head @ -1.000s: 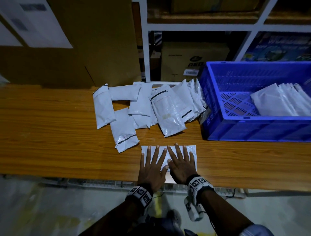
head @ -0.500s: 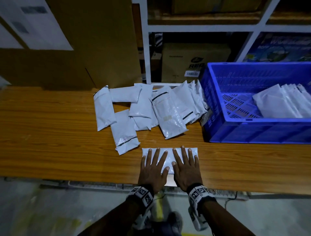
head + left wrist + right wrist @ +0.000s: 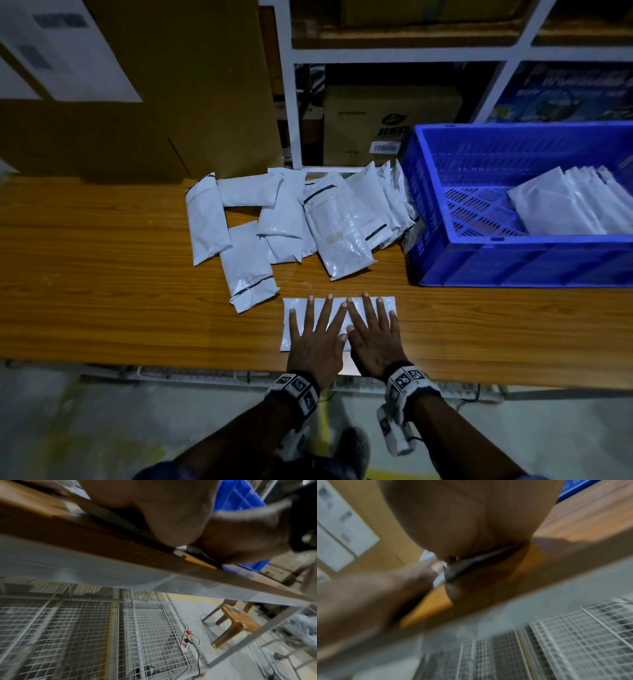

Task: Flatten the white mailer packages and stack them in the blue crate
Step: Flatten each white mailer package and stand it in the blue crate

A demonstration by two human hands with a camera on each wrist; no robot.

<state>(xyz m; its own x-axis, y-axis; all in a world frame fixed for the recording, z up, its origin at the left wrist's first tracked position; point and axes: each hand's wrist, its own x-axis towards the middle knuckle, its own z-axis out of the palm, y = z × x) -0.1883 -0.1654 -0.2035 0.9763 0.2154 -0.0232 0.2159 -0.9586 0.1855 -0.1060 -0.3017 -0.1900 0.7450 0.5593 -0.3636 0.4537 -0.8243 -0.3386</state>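
A flat white mailer [image 3: 385,304] lies near the front edge of the wooden table [image 3: 102,291]. My left hand [image 3: 317,329] and right hand [image 3: 371,325] press on it side by side, palms down, fingers straight and spread. A loose pile of several white mailers [image 3: 294,222] lies behind it, some leaning on the blue crate [image 3: 513,267] at the right. Several flattened mailers [image 3: 565,205] lie stacked in the crate. In the left wrist view the heel of my left hand [image 3: 171,513] rests at the table edge; the right wrist view is blurred, showing my right palm [image 3: 462,520].
A large cardboard box [image 3: 154,85] stands at the back left of the table. White shelving [image 3: 376,51] with boxes rises behind. Wire mesh racks [image 3: 85,635], a power strip [image 3: 186,639] and a brown stool [image 3: 240,622] are below the table.
Both hands have slid slightly apart and outward over the mailer, staying flat on it. The piles and crate have not moved.
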